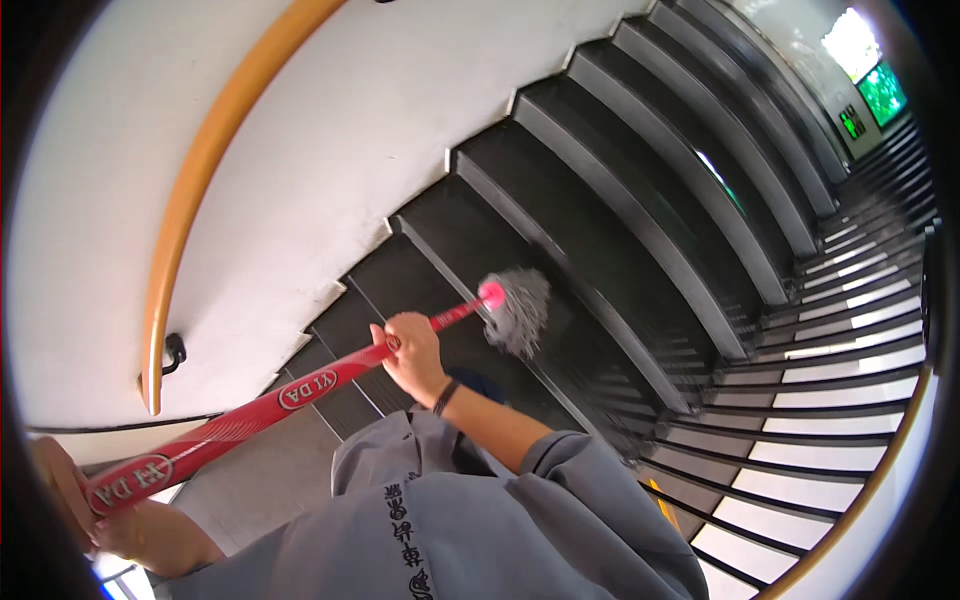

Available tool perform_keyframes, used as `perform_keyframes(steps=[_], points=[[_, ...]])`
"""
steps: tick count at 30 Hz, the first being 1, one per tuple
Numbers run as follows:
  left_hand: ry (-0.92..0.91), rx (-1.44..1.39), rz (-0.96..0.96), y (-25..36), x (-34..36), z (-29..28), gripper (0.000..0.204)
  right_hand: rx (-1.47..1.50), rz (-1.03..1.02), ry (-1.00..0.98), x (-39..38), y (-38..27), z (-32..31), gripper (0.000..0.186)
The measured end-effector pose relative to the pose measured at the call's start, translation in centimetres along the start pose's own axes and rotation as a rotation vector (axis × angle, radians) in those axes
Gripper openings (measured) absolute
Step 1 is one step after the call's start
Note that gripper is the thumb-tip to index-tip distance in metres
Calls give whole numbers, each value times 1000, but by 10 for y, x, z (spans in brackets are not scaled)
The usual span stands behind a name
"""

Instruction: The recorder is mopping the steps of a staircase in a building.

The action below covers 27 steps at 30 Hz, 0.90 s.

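A mop with a red handle (240, 422) runs slantwise from the lower left toward the middle of the view. Its grey string head (520, 312), joined by a pink collar (491, 294), rests on a dark stair tread. My right hand (412, 357) is wrapped round the handle partway down, nearer the mop head. At the lower left, my left hand (75, 505) grips the upper end of the handle, partly cut off by the dark rim of the view.
Dark steps (600, 160) curve upward to the upper right. A wooden handrail (190, 185) is fixed to the white wall (310, 150) on the left. Along the right side runs a railing of black bars (800, 437) with a wooden top rail (893, 480).
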<state>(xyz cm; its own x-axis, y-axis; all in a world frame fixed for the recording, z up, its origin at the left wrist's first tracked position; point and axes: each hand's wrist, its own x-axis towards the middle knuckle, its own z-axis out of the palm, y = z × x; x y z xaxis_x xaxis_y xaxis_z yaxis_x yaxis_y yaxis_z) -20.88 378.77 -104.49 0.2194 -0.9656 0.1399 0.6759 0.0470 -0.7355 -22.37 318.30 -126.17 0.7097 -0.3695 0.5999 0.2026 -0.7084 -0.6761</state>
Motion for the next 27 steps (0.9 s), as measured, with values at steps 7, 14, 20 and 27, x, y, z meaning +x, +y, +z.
perform_keyframes(steps=[7,14,20,27], points=[[-933,-1774,-286,-76,322,-104,33,-301,-75,-628,66,56,56,25],[98,-3129,-1579,-39,270,-134,27,-207,-102,-715,40,77,113,18],[787,-3272,-809,-79,296,-104,29,-234,-212,-692,18,48,86,16],[-306,-2937,-1533,-34,291,-195,48,-475,-20,-681,29,107,60,16]])
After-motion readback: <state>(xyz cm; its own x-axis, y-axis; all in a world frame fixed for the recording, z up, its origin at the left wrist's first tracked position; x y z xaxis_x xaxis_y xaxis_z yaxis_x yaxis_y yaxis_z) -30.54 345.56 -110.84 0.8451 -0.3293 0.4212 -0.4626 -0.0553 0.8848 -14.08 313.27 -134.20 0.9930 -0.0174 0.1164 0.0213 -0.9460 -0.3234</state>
